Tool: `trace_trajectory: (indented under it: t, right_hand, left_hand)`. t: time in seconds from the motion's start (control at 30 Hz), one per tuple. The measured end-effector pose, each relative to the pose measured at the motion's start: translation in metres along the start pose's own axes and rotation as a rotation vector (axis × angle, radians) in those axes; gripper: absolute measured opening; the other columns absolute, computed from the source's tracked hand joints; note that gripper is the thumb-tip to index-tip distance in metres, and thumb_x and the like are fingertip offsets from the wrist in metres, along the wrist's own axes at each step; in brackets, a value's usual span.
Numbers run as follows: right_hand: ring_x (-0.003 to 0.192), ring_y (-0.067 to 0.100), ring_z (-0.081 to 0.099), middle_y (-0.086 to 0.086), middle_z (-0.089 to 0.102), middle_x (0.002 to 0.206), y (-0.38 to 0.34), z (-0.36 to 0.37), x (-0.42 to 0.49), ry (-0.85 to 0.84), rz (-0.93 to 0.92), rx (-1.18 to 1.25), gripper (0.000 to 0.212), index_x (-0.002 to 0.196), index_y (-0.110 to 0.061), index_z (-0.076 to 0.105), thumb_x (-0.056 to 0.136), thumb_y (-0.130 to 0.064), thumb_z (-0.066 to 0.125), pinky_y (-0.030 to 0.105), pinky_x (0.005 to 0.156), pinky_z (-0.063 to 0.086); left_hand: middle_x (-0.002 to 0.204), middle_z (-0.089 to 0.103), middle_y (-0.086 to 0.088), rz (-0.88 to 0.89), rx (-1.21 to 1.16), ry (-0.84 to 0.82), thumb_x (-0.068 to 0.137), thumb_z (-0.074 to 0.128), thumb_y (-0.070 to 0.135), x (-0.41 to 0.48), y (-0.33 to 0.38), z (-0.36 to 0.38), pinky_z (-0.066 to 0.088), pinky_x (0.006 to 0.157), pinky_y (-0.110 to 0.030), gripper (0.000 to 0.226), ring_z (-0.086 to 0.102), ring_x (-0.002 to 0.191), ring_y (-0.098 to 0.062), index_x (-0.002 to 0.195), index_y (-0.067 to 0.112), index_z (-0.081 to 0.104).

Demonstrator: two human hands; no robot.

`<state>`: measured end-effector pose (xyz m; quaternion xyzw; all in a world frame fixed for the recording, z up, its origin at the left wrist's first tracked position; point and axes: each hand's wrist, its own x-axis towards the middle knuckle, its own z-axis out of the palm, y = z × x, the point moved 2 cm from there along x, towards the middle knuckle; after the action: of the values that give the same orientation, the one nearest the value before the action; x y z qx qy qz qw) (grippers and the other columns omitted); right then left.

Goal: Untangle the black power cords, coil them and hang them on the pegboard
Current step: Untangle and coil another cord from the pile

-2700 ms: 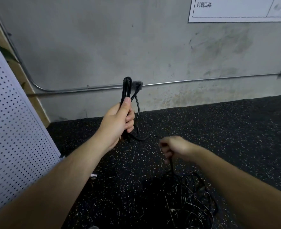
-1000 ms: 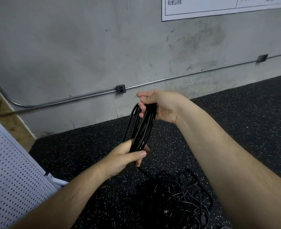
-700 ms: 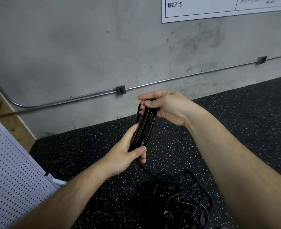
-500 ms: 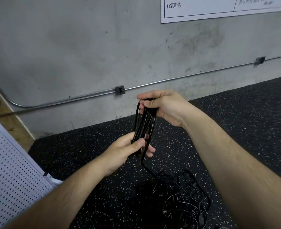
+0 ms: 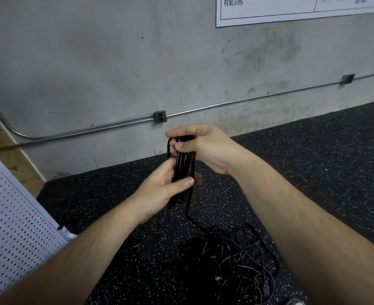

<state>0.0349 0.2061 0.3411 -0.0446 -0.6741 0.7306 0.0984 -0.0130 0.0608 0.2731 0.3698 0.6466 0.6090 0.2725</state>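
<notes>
Grey concrete wall [image 5: 93, 62] fills the background, with a metal pipe [image 5: 93, 128] running along it, and below it lies a black speckled rubber floor [image 5: 324, 150]. At the far left stands the white pegboard [image 5: 12, 227]. Near the middle, the left hand [image 5: 161, 192] has its thumb and fingers curled round the lower part of the coiled cord [image 5: 182, 166], which is held in the air in front of the wall base. The cord is a narrow upright bundle of several smooth black loops lying close side by side. The right hand [image 5: 205, 148] grips the top of the same bundle, with the thumb across the strands. From the bottom, one loose strand [image 5: 189, 217] runs down to the tangled pile [image 5: 232, 260] of thin black cords on the floor at the lower right. I judge the cord to be light and easy to bend but a little springy, with a slippery jacket, so the loops may open if released. It is best taken at the middle, round all strands together, and the loose strand pulled gently, because it may catch in the pile.
</notes>
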Motion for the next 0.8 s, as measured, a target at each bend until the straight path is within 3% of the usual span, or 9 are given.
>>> trace_trajectory:
  t: [0.1, 0.17, 0.3, 0.37, 0.43, 0.53, 0.6, 0.7, 0.8]
  right_hand:
    - [0.091, 0.018, 0.067, 0.009, 0.07, 0.099, 0.004, 0.007, 0.003, 0.034, -0.029, -0.007, 0.033, 0.118, -0.008, 0.072, 0.096, 0.011, 0.056, 0.034, 0.088, 0.056]
    - [0.092, 0.025, 0.064, 0.006, 0.072, 0.109, 0.007, 0.011, 0.003, 0.044, -0.035, -0.046, 0.033, 0.118, -0.017, 0.073, 0.098, 0.005, 0.058, 0.044, 0.074, 0.053]
    - [0.083, 0.027, 0.064, 0.004, 0.071, 0.117, 0.012, 0.016, -0.001, -0.023, -0.045, -0.116, 0.037, 0.129, -0.021, 0.069, 0.099, -0.001, 0.059, 0.039, 0.051, 0.049]
    - [0.086, 0.025, 0.064, 0.01, 0.067, 0.11, 0.012, 0.012, -0.003, -0.053, -0.076, -0.094, 0.045, 0.135, -0.02, 0.062, 0.097, 0.003, 0.06, 0.043, 0.067, 0.056]
    - [0.089, 0.028, 0.062, 0.015, 0.063, 0.107, 0.017, 0.0, -0.004, 0.002, -0.101, -0.082, 0.046, 0.128, -0.017, 0.053, 0.091, 0.009, 0.061, 0.045, 0.08, 0.056]
    - [0.08, 0.021, 0.057, 0.012, 0.062, 0.107, 0.045, -0.021, -0.004, 0.04, -0.033, -0.245, 0.041, 0.106, -0.016, 0.038, 0.082, 0.011, 0.058, 0.035, 0.064, 0.048]
    - [0.079, 0.017, 0.054, 0.008, 0.061, 0.107, 0.085, -0.026, -0.006, -0.119, 0.143, -0.521, 0.039, 0.109, -0.017, 0.043, 0.084, 0.007, 0.061, 0.03, 0.063, 0.044]
    - [0.094, 0.016, 0.061, 0.0, 0.059, 0.116, 0.162, -0.021, -0.012, -0.36, 0.418, -0.799, 0.042, 0.118, -0.024, 0.052, 0.085, -0.007, 0.072, 0.032, 0.079, 0.056]
    - [0.105, 0.017, 0.063, -0.004, 0.062, 0.116, 0.228, -0.012, -0.018, -0.411, 0.479, -0.894, 0.03, 0.115, -0.03, 0.056, 0.092, -0.017, 0.069, 0.033, 0.093, 0.054]
  left_hand:
    - [0.109, 0.076, -0.01, 0.027, -0.03, 0.091, 0.098, 0.06, 0.008, 0.007, 0.006, 0.0, 0.058, 0.095, -0.044, 0.026, 0.073, 0.105, -0.029, 0.124, 0.007, 0.06]
    - [0.101, 0.077, -0.008, 0.025, 0.007, 0.131, 0.099, 0.061, 0.007, 0.01, 0.009, -0.001, 0.058, 0.092, -0.045, 0.019, 0.075, 0.097, -0.028, 0.118, 0.009, 0.062]
    - [0.08, 0.074, 0.002, 0.039, 0.183, 0.186, 0.103, 0.056, 0.009, 0.015, 0.012, -0.006, 0.057, 0.082, -0.04, 0.011, 0.072, 0.079, -0.017, 0.108, 0.018, 0.06]
    - [0.074, 0.07, 0.006, 0.035, 0.24, 0.223, 0.105, 0.054, 0.011, 0.015, 0.011, -0.009, 0.055, 0.079, -0.041, 0.015, 0.069, 0.075, -0.014, 0.104, 0.025, 0.06]
    - [0.073, 0.068, 0.008, 0.03, 0.215, 0.249, 0.105, 0.052, 0.009, 0.015, 0.012, -0.013, 0.056, 0.08, -0.04, 0.02, 0.068, 0.075, -0.014, 0.104, 0.027, 0.061]
    - [0.075, 0.067, 0.007, 0.043, 0.18, 0.272, 0.105, 0.051, 0.006, 0.013, 0.016, -0.02, 0.055, 0.078, -0.036, 0.017, 0.067, 0.075, -0.014, 0.101, 0.02, 0.06]
    - [0.075, 0.068, 0.007, 0.053, 0.172, 0.285, 0.105, 0.052, 0.007, 0.012, 0.02, -0.025, 0.055, 0.08, -0.037, 0.014, 0.068, 0.076, -0.015, 0.1, 0.017, 0.059]
    - [0.074, 0.068, 0.008, 0.078, 0.13, 0.309, 0.105, 0.052, 0.007, 0.006, 0.029, -0.032, 0.056, 0.085, -0.039, 0.013, 0.068, 0.077, -0.016, 0.101, 0.016, 0.061]
    - [0.076, 0.067, 0.005, 0.099, 0.075, 0.333, 0.105, 0.052, 0.008, -0.003, 0.042, -0.037, 0.058, 0.085, -0.039, 0.012, 0.068, 0.077, -0.017, 0.102, 0.015, 0.061]
